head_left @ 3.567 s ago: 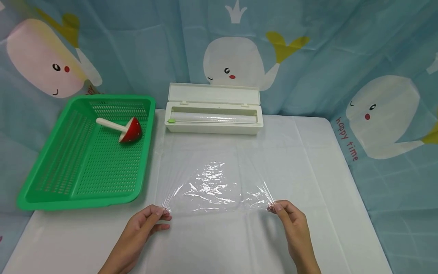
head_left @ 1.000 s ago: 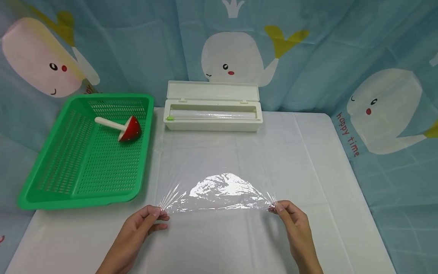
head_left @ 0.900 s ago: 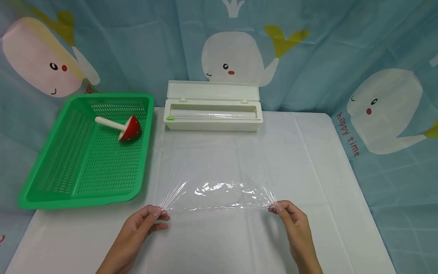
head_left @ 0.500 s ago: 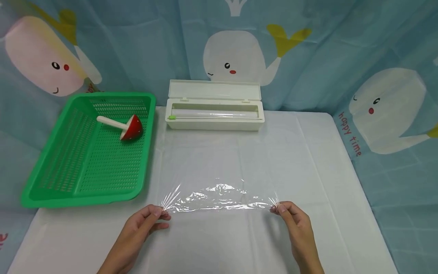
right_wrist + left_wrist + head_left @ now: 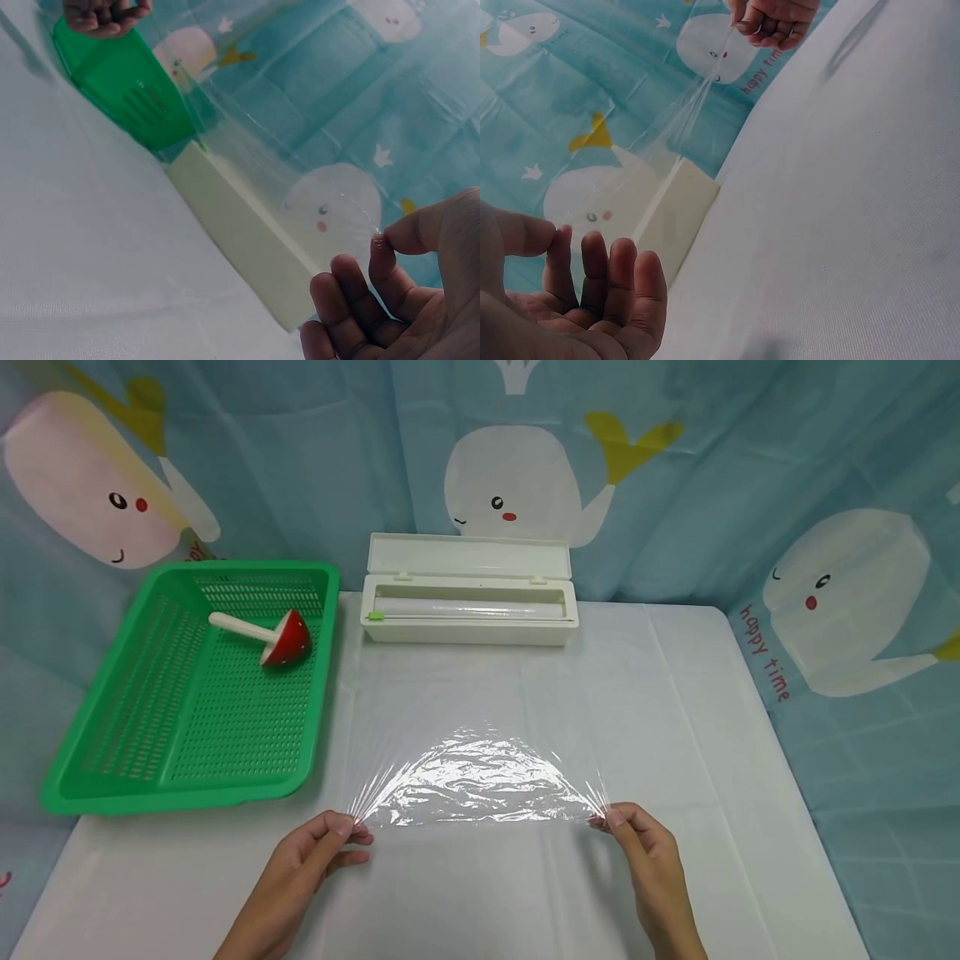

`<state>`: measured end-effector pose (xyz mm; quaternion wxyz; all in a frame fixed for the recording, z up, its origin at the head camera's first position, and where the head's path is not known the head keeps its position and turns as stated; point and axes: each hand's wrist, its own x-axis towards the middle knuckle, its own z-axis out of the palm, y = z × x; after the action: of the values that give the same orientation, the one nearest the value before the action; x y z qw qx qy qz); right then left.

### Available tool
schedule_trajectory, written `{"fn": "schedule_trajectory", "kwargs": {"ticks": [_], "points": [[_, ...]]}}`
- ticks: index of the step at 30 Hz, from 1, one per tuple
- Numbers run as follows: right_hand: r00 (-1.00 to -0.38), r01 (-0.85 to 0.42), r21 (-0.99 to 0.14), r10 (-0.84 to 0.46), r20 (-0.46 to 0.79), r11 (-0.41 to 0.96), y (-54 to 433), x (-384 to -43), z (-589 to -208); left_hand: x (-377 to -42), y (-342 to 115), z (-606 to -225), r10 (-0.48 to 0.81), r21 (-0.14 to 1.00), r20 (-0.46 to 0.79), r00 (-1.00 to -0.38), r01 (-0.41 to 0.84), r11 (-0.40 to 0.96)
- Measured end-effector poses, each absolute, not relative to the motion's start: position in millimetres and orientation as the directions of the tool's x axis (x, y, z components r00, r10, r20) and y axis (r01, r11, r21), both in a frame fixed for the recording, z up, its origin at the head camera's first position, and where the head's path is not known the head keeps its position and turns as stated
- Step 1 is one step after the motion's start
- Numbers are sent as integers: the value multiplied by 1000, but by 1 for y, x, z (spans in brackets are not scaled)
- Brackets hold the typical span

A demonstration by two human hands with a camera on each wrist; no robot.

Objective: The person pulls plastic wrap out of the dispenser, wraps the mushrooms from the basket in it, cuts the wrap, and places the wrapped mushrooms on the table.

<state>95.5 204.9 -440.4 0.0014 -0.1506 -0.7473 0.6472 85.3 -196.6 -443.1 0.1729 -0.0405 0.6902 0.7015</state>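
Observation:
A clear sheet of plastic wrap (image 5: 480,777) stretches between my two hands, with creases fanning out from each grip. My left hand (image 5: 311,852) pinches its near left corner between thumb and forefinger. At the near right corner, my right hand (image 5: 648,852) pinches it the same way. Toward the back, the sheet reaches the white wrap dispenser box (image 5: 468,633), whose lid (image 5: 468,557) stands raised. A roll of plastic wrap (image 5: 480,608) lies inside it, and a small green slide cutter (image 5: 376,616) sits at the left of its front edge.
On the left stands a green plastic basket (image 5: 318,693), holding a red mushroom-shaped thing with a white handle (image 5: 285,639). A white cloth covers the table (image 5: 720,860). Behind and at the sides hangs a blue curtain (image 5: 315,468) printed with whales.
Both hands keep their pinch on the plastic wrap and have barely moved. Its shine and creases shift, and the head view has tilted slightly.

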Motion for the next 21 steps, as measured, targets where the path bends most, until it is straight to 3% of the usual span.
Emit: {"fn": "schedule_trajectory", "kwargs": {"ticks": [21], "points": [[-952, 227, -967, 236, -195, 117, 205, 100, -438, 90, -195, -442, 184, 947, -319, -930, -319, 29]]}}
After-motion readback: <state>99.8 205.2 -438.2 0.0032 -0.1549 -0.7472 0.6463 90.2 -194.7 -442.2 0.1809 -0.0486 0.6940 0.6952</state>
